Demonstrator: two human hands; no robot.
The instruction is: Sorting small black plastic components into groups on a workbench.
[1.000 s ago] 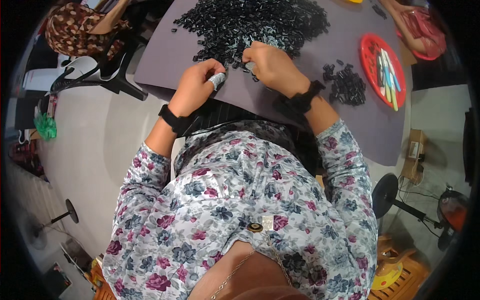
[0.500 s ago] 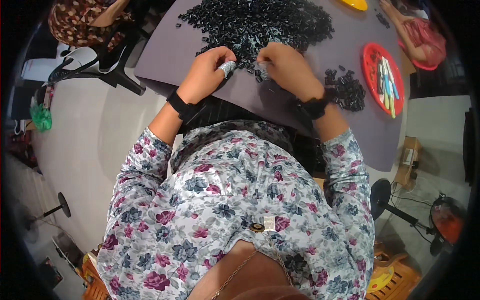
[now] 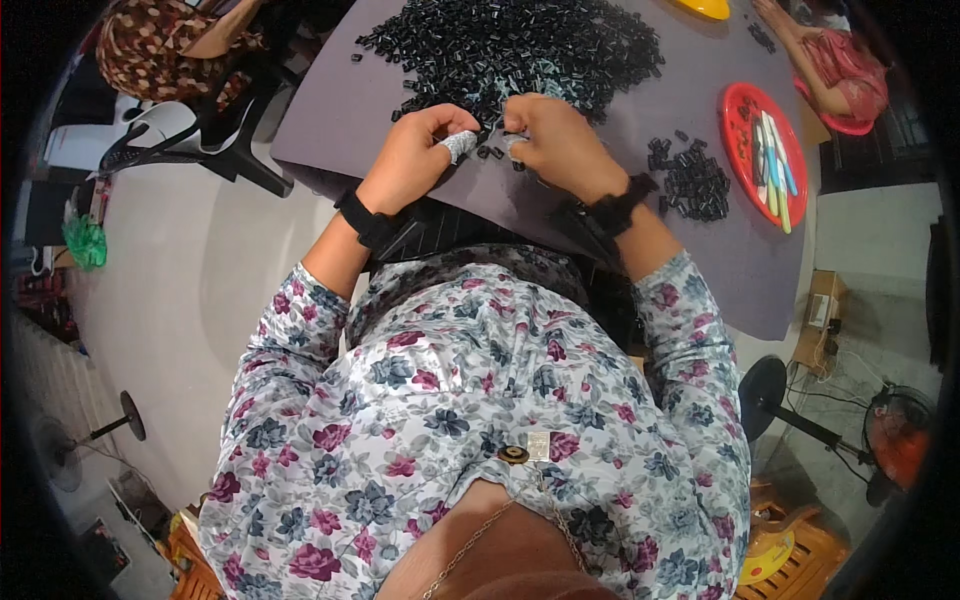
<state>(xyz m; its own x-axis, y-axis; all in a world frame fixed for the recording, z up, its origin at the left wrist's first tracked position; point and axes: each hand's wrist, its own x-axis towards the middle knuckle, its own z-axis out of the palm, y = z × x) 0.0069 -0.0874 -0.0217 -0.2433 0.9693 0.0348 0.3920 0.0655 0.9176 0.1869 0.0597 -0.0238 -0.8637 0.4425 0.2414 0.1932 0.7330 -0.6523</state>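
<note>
- Our left hand (image 3: 415, 155) sits at the near edge of the table (image 3: 330, 120), fingers curled shut, with a grey wrap on one fingertip (image 3: 458, 146). It is pinched closed, but we cannot tell if a piece is inside.
- Our right hand (image 3: 560, 145) is just beside it, also curled shut, its wrapped fingertip (image 3: 515, 145) pointing at the left one. What it grips is hidden.
- A few small black parts (image 3: 490, 152) lie on the table between the two hands, touching or nearly touching the fingertips.
- The big pile (image 3: 520, 50) of the same black parts spreads just beyond our hands, towards the far edge.
- A smaller heap (image 3: 690, 180) lies off to the right, near our right wrist.
- A red plate (image 3: 738, 110) with coloured sticks stands by the right edge.
- Another person's arm (image 3: 820, 60) rests at the far right corner.
</note>
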